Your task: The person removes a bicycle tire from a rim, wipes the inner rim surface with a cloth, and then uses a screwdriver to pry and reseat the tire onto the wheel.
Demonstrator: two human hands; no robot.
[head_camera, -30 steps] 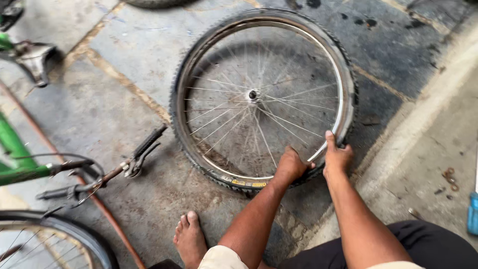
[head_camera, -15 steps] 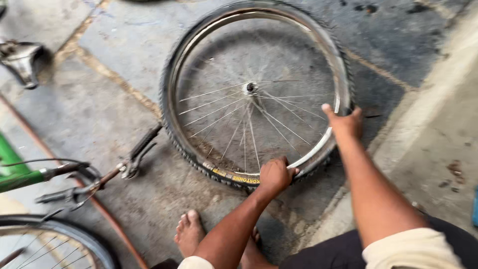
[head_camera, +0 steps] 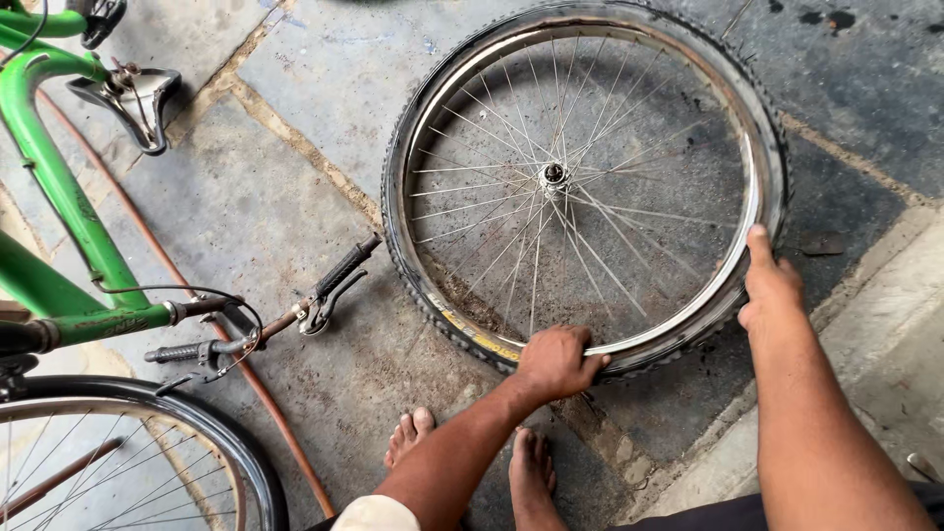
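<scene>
green bicycle [head_camera: 59, 211] lies upturned at left; wheel [head_camera: 585, 187] lies flat on the paving. left hand [head_camera: 556, 361] curls fingers over the near rim, right hand [head_camera: 770, 283] presses flat, fingers together, on the tyre. best kept steady, working evenly around.

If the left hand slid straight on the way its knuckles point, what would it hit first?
The left hand grips the near edge of the wheel rim and points toward the wheel's centre. It would probably meet the spokes first, then the hub.
</scene>
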